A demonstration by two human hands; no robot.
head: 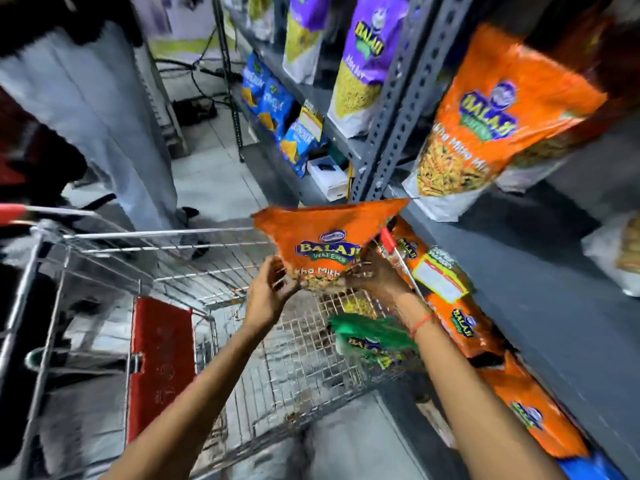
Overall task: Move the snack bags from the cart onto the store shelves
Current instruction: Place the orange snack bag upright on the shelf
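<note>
Both my hands hold an orange snack bag (325, 237) above the wire cart (166, 251). My left hand (273, 282) grips the bag's lower left edge and my right hand (374, 275) grips its lower right. A green snack bag (374, 337) lies in the cart's basket under my right forearm. On the grey shelf (519, 268) to the right stands another orange bag (485, 123), upright. More orange bags (446, 296) lie on a lower shelf level beside the cart.
Purple-and-yellow bags (363, 64) and blue bags (273, 105) fill shelves further back. A perforated grey upright (405, 98) divides the shelf bays. A person in light trousers (114, 109) stands left, beyond the cart. The cart's red child-seat flap (159, 365) is near me.
</note>
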